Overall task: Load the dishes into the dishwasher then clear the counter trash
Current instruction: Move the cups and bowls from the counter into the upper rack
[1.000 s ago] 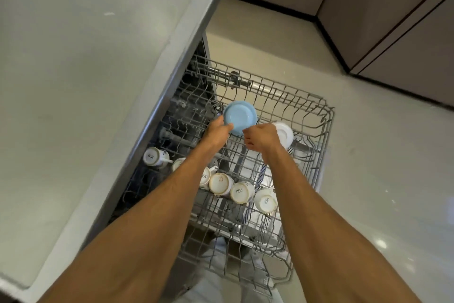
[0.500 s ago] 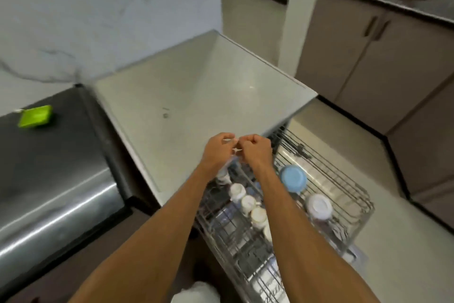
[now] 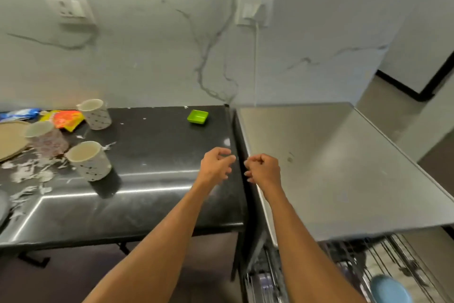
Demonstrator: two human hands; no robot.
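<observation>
Grip: both hands are empty. My left hand (image 3: pixel 216 164) has slack, loosely curled fingers, and my right hand (image 3: pixel 262 167) is balled into a fist around nothing. Both forearms reach straight forward, side by side, with the hands close together but apart. They hover above the seam where the black bench (image 3: pixel 159 180) meets the steel dishwasher top (image 3: pixel 331 167). At near right, below that top, the rack (image 3: pixel 368 266) is pulled out with a blue bowl (image 3: pixel 390 289) in it. Dishes not yet loaded sit on the left of the bench: a near mug (image 3: pixel 88 160), a patterned cup (image 3: pixel 45 138), a far mug (image 3: pixel 94 113) and a tan plate (image 3: pixel 9 138) at the left edge. A green dish (image 3: pixel 197 117) stands alone at the far side. The trash is the wrappers (image 3: pixel 66 118) by the far mug and the paper scraps (image 3: pixel 29 170) scattered about the cups. I judge the loading step to be in hand and unfinished, with this moment falling between pieces. The next move calls for a reach left to the near mug, with the fingers spread wide enough to close around its body. The trash comes later.
</observation>
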